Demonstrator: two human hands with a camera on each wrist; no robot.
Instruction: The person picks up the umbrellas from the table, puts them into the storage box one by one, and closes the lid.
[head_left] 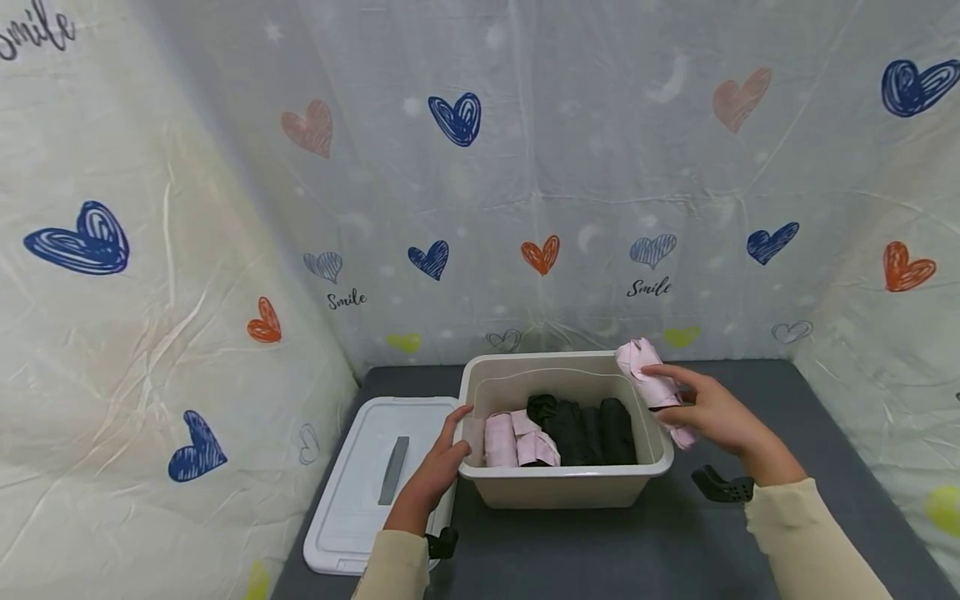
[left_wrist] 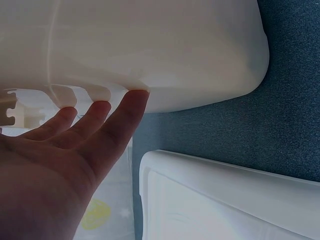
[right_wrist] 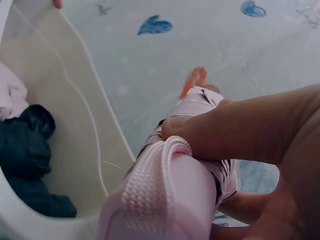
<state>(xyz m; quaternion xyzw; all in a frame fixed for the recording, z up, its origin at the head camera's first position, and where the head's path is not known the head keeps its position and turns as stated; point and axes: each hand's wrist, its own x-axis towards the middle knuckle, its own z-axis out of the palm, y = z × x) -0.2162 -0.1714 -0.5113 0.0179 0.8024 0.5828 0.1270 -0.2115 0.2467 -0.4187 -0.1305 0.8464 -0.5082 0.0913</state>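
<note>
My right hand point(head_left: 716, 421) holds a pink folding umbrella point(head_left: 648, 379) at the bin's right rim, thumb on one side and fingers on the other. In the right wrist view its woven strap point(right_wrist: 147, 185) and pale pink handle end point(right_wrist: 187, 200) face the camera. The beige plastic bin point(head_left: 562, 492) holds two pink rolled bundles point(head_left: 501, 442) on the left and several black rolled bundles point(head_left: 585, 433) on the right. At its left side is my left hand point(head_left: 431, 475). In the left wrist view, extended fingers point(left_wrist: 112, 132) touch the bin's outer wall.
A white lid point(head_left: 345, 492) with a grey handle lies flat on the dark grey table point(head_left: 570, 550), left of the bin. Behind the table hangs a pale curtain point(head_left: 525, 167) printed with hearts, and its side panels flank both ends.
</note>
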